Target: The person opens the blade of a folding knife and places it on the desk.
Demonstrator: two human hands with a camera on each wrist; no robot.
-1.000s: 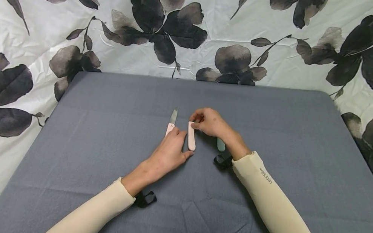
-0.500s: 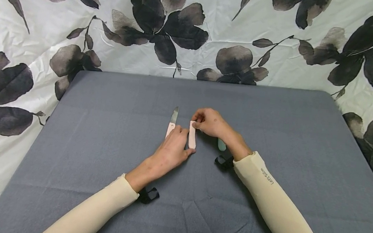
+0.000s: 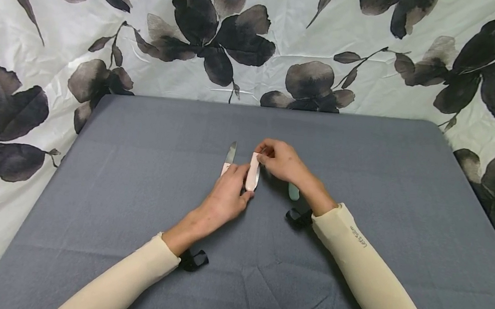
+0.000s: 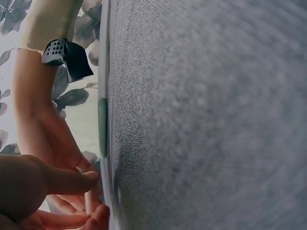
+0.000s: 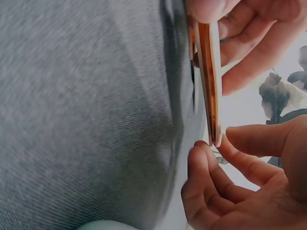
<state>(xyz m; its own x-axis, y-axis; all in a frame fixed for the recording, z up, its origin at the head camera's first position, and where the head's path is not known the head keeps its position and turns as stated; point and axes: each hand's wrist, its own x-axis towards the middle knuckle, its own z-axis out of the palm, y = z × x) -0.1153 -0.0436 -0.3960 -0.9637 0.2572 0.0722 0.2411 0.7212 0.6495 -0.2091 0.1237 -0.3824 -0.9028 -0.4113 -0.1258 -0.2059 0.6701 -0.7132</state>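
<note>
A pink-handled folding knife (image 3: 252, 172) stands between my two hands, lifted a little from the cloth. Its slot with a copper-coloured inside (image 5: 209, 81) shows in the right wrist view, and a strip of metal lines its right side in the head view. My left hand (image 3: 225, 195) grips the near end between thumb and fingers. At the far end, my right hand (image 3: 284, 162) pinches it with thumb and fingertips. Just beyond my left hand lies a second pink knife (image 3: 231, 153), blade out and pointing away; my hand hides part of its handle.
A green handle (image 3: 293, 192) lies on the cloth beside my right wrist, partly covered by it. Grey cloth (image 3: 138, 163) covers the table, creased near the front (image 3: 295, 300). A floral sheet (image 3: 246, 84) hangs behind the far edge.
The held pink knife has shifted slightly away from me and turned, so metal now shows along its right side. My left thumb and right hand have moved slightly farther out.
</note>
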